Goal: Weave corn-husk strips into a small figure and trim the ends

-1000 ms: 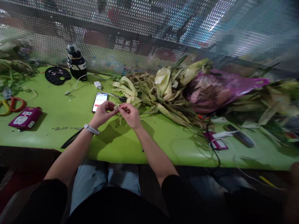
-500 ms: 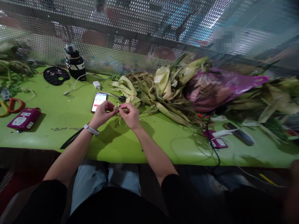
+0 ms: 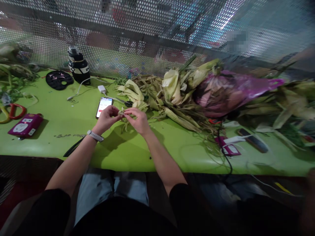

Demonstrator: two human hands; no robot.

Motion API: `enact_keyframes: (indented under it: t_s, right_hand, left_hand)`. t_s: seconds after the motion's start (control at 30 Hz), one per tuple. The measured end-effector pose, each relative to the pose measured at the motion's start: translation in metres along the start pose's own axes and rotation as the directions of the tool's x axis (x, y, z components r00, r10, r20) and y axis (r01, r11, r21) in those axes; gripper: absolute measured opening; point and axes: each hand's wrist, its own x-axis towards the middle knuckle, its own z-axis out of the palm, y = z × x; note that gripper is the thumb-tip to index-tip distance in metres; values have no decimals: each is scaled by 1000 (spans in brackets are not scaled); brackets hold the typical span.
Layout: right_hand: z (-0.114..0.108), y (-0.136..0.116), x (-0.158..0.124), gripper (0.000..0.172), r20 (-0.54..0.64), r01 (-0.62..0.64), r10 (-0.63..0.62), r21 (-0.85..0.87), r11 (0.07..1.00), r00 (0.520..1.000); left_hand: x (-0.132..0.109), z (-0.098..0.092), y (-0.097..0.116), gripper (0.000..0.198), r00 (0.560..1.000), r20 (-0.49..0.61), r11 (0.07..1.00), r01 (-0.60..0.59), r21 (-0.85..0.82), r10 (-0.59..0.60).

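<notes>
Between my fingertips, over the green table, is a small pale-green piece of corn husk (image 3: 121,112) with thin strands hanging below it. My left hand (image 3: 107,118) pinches it from the left, a pale watch band on that wrist. From the right, my right hand (image 3: 137,120) pinches the same piece, thumb and forefinger together. The fingers hide much of its shape. Just behind my left hand lies a lit phone (image 3: 104,104). A heap of corn husks (image 3: 157,95) begins right behind my right hand.
A pink plastic bag (image 3: 221,95) rests on the husks at right. Nearby are a purple power socket (image 3: 230,147) and a dark phone (image 3: 253,141). At left are another purple socket (image 3: 26,125), scissors (image 3: 17,111), a black fan-shaped thing (image 3: 59,80) and a bottle (image 3: 79,67). A perforated metal screen (image 3: 137,42) stands behind.
My right hand has turned slightly and its fingers have shifted a little left on the husk piece. My left hand has barely moved.
</notes>
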Motion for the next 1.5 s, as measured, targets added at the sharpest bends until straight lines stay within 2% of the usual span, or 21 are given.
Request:
enact_keyframes:
  t_s: [0.17, 0.33, 0.67, 0.8, 1.0, 1.17, 1.27, 1.33, 1.4, 1.5]
  right_hand:
    - [2, 2, 0, 10, -43, 5, -7, -61, 998, 999]
    - [7, 2, -3, 14, -50, -43, 39, -77, 996, 998]
    - [6, 0, -3, 8, -40, -73, 70, -66, 995, 997]
    - [2, 0, -1, 9, 23, -21, 24, -107, 994, 999]
    - [-3, 4, 0, 9, 141, 51, -23, -194, 980, 990]
    - [-2, 3, -1, 10, 116, 58, -33, -219, 974, 993]
    - [-1, 5, 0, 8, 75, -5, 16, -147, 989, 997]
    - [1, 8, 2, 8, 43, -93, 95, -41, 995, 995]
    - [3, 14, 4, 20, 29, -213, 211, 99, 972, 977]
    - [6, 22, 4, 40, 85, -387, 380, 302, 871, 921]
  left_hand:
    - [-1, 1, 3, 36, 999, 33, 999, 29, -35, -28]
    - [0, 4, -3, 37, 997, 32, 984, 80, -157, -76]
    - [-1, 5, -1, 39, 984, 72, 945, 178, -275, -164]
    - [0, 5, -3, 38, 989, 75, 966, 141, -219, -128]
    - [-1, 4, -6, 43, 995, 52, 996, 85, -39, -83]
    - [-1, 6, -4, 43, 994, 65, 996, 84, -9, -83]
    - [-1, 6, -2, 42, 994, 69, 996, 83, -24, -81]
    - [-1, 6, -2, 42, 994, 70, 996, 82, -36, -79]
    - [-1, 5, -2, 41, 995, 68, 996, 73, -49, -70]
    - [-1, 4, -4, 40, 998, 52, 998, 43, -51, -40]
